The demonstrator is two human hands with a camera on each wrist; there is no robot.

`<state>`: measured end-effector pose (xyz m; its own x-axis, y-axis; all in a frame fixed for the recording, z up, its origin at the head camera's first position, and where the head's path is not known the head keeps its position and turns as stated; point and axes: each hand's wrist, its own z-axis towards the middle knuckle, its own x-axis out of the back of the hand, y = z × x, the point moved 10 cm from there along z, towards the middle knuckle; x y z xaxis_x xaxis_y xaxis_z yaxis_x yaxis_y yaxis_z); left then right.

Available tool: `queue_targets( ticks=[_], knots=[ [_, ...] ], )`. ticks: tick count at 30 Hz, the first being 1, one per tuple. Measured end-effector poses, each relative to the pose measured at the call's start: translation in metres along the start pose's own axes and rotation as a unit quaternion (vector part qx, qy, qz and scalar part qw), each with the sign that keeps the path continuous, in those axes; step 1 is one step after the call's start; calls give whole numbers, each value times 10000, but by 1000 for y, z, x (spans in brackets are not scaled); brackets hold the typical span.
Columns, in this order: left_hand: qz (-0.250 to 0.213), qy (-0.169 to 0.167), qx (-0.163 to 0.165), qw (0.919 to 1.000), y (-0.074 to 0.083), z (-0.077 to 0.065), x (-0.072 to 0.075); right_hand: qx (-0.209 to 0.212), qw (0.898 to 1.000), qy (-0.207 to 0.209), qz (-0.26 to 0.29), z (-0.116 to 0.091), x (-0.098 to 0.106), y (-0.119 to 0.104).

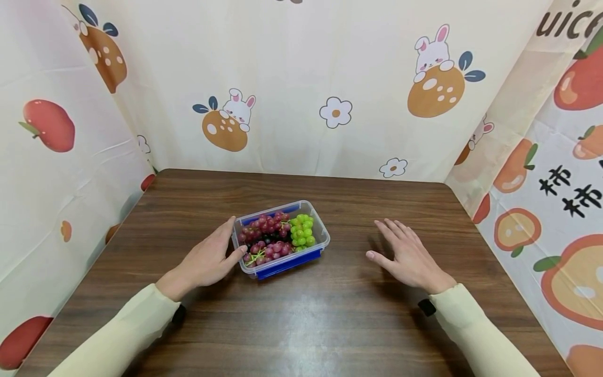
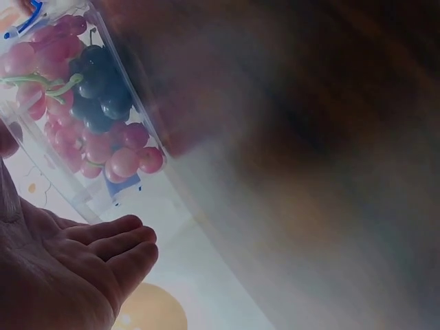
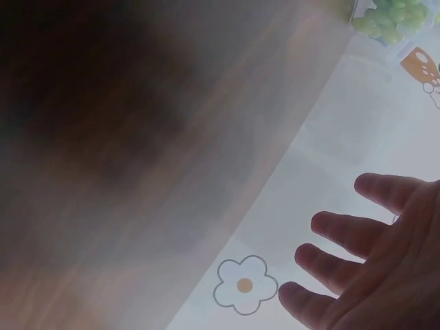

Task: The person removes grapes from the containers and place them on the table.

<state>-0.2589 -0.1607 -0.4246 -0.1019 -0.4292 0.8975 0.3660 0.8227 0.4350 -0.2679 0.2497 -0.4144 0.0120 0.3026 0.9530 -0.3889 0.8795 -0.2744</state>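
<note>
A clear plastic food container (image 1: 324, 238) with blue side latches sits tilted at an angle on the table, its top uncovered. Inside lie red grapes (image 1: 268, 224), black grapes (image 2: 103, 86) and a bunch of green grapes (image 1: 302, 230). My left hand (image 1: 209, 257) is at the container's left end, thumb tip over the rim and fingertips by the far left corner. In the left wrist view its fingers are straight alongside the container wall. My right hand (image 1: 409, 255) hovers over the table, right of the container, fingers spread and holding nothing.
The brown wood-grain table (image 1: 301, 324) reaches back to a printed cloth (image 1: 292, 68) hanging behind it. More printed cloth hangs along the left and right sides. Each wrist wears a dark band (image 1: 427, 307) at the pale sleeve cuff.
</note>
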Motion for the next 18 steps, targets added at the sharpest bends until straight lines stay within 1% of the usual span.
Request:
queue_targets(
  ticks=[10, 18],
  knots=[
    [33, -10, -6, 10000, 4, -2, 0, 49, 10000, -5, 51, 4, 1, -11],
    [43, -29, 43, 10000, 3, -1, -2, 132, 9999, -17, 83, 8, 1, -20]
  ],
)
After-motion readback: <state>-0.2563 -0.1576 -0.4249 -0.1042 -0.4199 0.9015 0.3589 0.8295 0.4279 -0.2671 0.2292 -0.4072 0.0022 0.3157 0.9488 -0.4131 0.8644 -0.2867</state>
